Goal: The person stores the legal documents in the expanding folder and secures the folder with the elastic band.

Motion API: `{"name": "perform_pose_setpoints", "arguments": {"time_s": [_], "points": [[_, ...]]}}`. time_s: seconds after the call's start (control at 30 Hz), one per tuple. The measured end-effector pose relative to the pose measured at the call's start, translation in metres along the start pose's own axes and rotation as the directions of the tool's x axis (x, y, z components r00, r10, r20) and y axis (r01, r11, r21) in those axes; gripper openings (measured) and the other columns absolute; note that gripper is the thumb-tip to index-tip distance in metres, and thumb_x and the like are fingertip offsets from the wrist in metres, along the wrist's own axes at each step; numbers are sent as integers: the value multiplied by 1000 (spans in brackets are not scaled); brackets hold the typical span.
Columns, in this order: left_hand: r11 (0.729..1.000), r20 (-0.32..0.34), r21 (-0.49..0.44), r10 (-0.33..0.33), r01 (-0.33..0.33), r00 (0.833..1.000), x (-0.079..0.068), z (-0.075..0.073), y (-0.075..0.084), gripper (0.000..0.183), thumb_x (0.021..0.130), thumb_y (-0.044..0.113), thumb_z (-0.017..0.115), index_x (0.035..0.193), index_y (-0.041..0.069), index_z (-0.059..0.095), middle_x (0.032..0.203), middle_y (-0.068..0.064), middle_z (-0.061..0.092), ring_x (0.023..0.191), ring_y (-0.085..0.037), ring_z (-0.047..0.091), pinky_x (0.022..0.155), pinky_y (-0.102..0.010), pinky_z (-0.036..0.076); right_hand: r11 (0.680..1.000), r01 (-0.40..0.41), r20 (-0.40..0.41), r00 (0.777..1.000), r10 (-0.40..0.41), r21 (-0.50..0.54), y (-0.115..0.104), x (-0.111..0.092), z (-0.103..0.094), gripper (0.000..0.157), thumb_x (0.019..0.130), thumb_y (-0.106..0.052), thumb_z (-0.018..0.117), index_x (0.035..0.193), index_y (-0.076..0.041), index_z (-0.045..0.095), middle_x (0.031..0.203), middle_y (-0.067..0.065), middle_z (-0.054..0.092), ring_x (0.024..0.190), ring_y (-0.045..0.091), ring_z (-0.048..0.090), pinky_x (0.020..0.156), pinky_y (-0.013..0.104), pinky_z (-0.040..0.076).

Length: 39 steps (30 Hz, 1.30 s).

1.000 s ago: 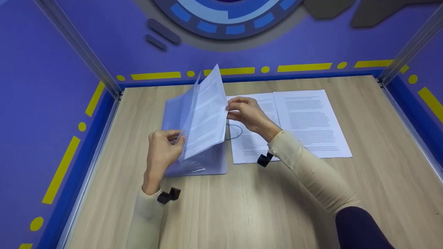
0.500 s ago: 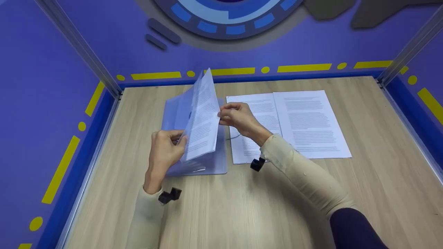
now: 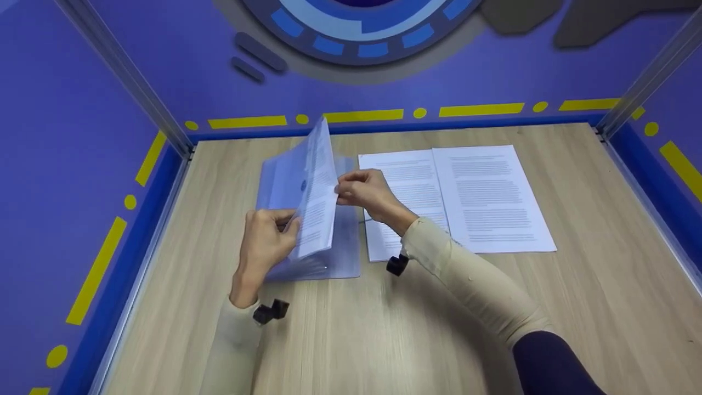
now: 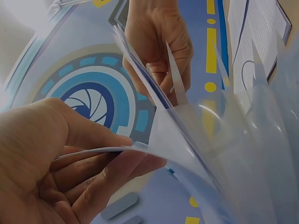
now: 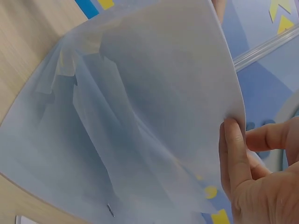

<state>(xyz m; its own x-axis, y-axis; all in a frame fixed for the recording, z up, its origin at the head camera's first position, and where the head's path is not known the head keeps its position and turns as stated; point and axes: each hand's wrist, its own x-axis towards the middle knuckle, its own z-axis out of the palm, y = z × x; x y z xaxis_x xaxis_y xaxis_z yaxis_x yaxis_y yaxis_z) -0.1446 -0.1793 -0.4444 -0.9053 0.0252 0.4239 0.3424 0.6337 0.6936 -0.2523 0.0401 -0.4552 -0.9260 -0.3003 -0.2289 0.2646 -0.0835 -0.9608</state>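
Pinching left hand (image 3: 266, 236): fingers clamped on a clear flap of the plastic folder (image 3: 344, 258).
Right hand (image 3: 370, 195): fingers clamped on the edge of the printed sheets (image 3: 320, 216).
Printed sheets: tilted steeply above the folder.
Folder: on the table (image 3: 406, 329).
Flat pages (image 3: 491, 197): lying just right of the folder.

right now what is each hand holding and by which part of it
The left hand pinches the clear folder at a raised edge. The right hand pinches the raised papers by their right-hand edge, seen from the head.
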Motion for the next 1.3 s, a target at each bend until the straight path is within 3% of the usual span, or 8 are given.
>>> {"name": "perform_pose_setpoints", "arguments": {"time_s": [0.7, 0.97, 1.3], "points": [[1000, 32, 22, -23, 22, 999, -1, -1, 1, 17, 89, -4, 76, 105, -7, 82, 96, -21, 81, 84, -28, 80, 73, -48, 66, 996, -20, -15, 1000, 19, -83, 7, 8, 26, 28, 92, 3, 75, 118, 13, 74, 106, 19, 73, 76, 16, 77, 81, 33, 66], [1000, 15, -3, 5, -5, 1000, 0, -3, -2, 17, 87, -6, 77, 103, -9, 81, 95, -23, 80, 83, -31, 81, 72, -47, 66, 995, -41, -12, 999, 40, -90, 8, 11, 29, 30, 93, 2, 76, 121, 13, 73, 112, 22, 73, 75, 16, 77, 79, 31, 66], [1000, 9, -27, -10, 10, 1000, 1, -5, -6, 17, 87, -5, 77, 103, -10, 81, 96, -25, 79, 82, -33, 81, 71, -48, 66, 994, -25, 25, 999, 28, -105, 7, 11, 26, 32, 95, -1, 77, 124, 11, 72, 115, 22, 74, 81, 18, 79, 82, 32, 66]]}}
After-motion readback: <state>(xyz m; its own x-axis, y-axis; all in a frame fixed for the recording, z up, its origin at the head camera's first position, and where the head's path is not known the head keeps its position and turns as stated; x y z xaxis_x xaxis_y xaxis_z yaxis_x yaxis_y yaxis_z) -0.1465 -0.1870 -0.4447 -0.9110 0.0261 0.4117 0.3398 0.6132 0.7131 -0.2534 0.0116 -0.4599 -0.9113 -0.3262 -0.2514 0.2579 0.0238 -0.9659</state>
